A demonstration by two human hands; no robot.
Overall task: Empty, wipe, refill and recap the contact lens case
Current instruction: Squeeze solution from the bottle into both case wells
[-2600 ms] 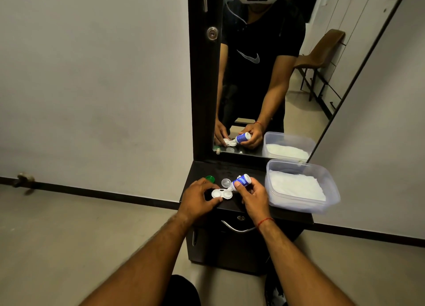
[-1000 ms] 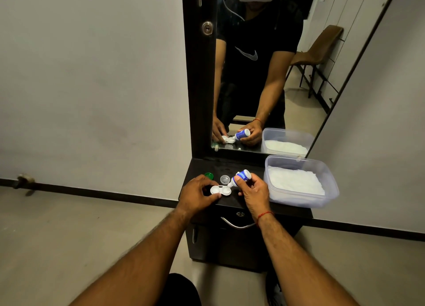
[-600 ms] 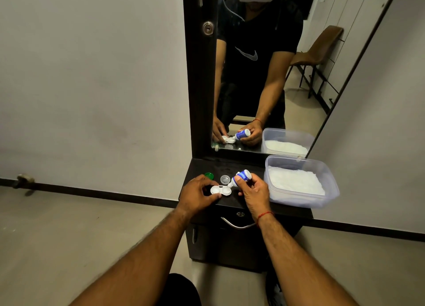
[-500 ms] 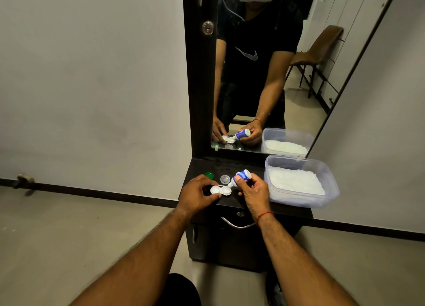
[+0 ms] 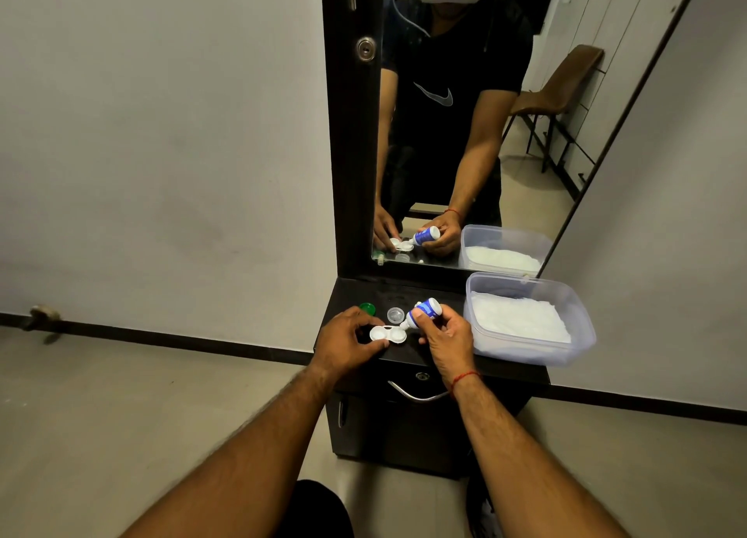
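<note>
The left hand (image 5: 347, 345) grips the contact lens case (image 5: 387, 334) on the tabletop (image 5: 408, 291); the right hand (image 5: 446, 333) grasps the solution bottle (image 5: 422, 312), tilted nozzle-down over its right well.

Black cabinet (image 5: 438, 291): lens case (image 5: 387, 334), green cap (image 5: 367, 308), clear cap (image 5: 395, 315), tub (image 5: 525, 353).
</note>
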